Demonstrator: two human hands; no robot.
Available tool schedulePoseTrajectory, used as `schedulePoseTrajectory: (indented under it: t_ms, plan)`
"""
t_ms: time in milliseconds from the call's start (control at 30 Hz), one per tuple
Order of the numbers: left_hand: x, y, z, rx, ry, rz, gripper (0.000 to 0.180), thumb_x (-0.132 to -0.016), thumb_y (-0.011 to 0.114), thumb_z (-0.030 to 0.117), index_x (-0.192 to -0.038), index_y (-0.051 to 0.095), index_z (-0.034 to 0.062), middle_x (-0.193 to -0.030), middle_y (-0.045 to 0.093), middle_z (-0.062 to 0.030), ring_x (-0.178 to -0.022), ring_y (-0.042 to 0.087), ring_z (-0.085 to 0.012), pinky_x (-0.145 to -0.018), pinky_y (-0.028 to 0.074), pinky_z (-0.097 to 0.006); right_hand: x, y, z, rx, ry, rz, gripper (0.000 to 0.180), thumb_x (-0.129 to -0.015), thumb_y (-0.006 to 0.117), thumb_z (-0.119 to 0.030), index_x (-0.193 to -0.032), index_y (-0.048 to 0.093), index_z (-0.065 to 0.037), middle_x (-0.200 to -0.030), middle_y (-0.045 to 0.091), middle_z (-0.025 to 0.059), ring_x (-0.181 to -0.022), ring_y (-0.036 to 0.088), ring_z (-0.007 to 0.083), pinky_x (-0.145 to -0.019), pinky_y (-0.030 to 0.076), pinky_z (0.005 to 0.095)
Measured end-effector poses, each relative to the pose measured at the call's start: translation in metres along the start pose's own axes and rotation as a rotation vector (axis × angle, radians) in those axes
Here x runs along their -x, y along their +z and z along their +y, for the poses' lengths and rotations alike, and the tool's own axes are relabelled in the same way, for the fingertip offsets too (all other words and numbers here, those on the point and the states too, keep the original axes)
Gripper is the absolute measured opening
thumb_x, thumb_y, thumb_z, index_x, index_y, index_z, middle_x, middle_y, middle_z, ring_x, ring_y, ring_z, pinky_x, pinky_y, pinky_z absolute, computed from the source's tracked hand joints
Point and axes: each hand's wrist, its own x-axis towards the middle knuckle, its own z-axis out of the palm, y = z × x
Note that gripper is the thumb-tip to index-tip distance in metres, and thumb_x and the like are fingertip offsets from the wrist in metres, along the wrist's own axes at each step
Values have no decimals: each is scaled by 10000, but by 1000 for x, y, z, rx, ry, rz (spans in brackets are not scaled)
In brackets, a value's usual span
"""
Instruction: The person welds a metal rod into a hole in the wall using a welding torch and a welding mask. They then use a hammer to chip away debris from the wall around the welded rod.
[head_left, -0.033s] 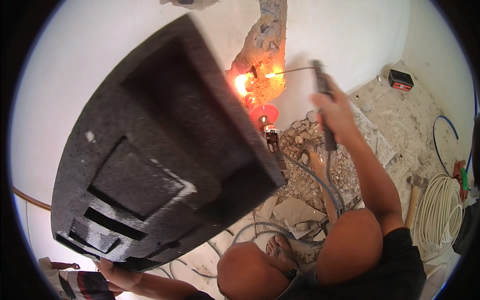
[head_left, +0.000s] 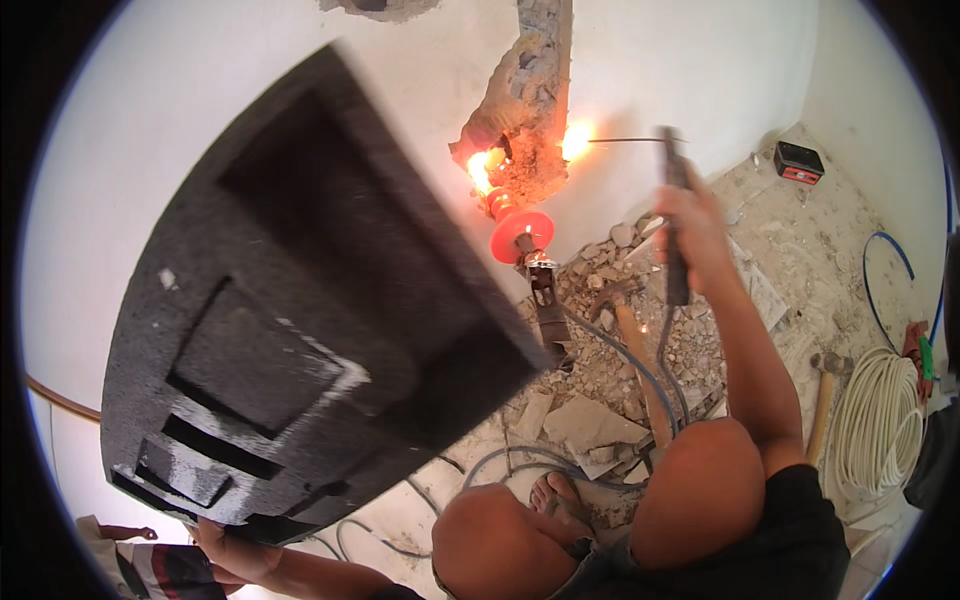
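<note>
My left hand grips the lower edge of a big black welding shield, which covers much of the left side. In my right hand is a dark electrode holder with a cable running down from it. A thin welding rod points left out of the holder, its tip flaring bright at the edge of a broken-out wall groove. In that groove, flame burns at the end of a metal rod bearing a red disc. A clamp grips the rod below the disc.
Broken rubble lies below the groove, with a wooden-handled hammer on it. At the right are another hammer, a coil of pale cable and a black-and-red box. Another person shows at lower left.
My right hand has moved right with the electrode holder, and the rod's glowing tip has shifted to the groove's right edge. The welding shield has moved slightly left and down.
</note>
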Motion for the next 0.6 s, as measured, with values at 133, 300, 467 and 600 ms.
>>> schedulePoseTrajectory:
  t_ms: [133, 300, 467, 600]
  plan:
    - [-18, -50, -12, -98, -57, 15, 371, -796, 487, 154, -1090, 537, -67, -1067, 572, -148, -952, 558, -242, -848, 435, -357, -24, -108, 36, -365, 177, 297, 426, -794, 582, -427, -983, 453, -68, -800, 492, 98, -525, 514, 187, -445, 465, 334]
    - [-37, -121, -85, 39, -307, 222, 338, -761, 537, 154, -1054, 577, -10, -1041, 600, -74, -967, 565, -241, -891, 422, -361, -50, -180, 83, -527, 318, 314, 419, -799, 537, -474, -883, 412, -84, -805, 472, 116, -613, 478, 244, -561, 468, 390]
    - [23, -188, -172, -63, -499, 293, 198, -693, 463, 160, -788, 592, 44, -909, 604, -92, -870, 582, -267, -840, 469, -400, -68, -199, 100, -549, 361, 355, 434, -797, 533, -430, -919, 436, -25, -869, 477, 173, -757, 520, 328, -706, 482, 470]
    - [82, -253, -216, -72, -753, 457, 279, -662, 465, 160, -875, 575, 18, -938, 617, -117, -853, 614, -318, -822, 504, -433, -57, -212, 110, -690, 407, 104, 441, -810, 505, -355, -975, 437, 48, -1032, 470, 266, -947, 537, 401, -863, 455, 500]
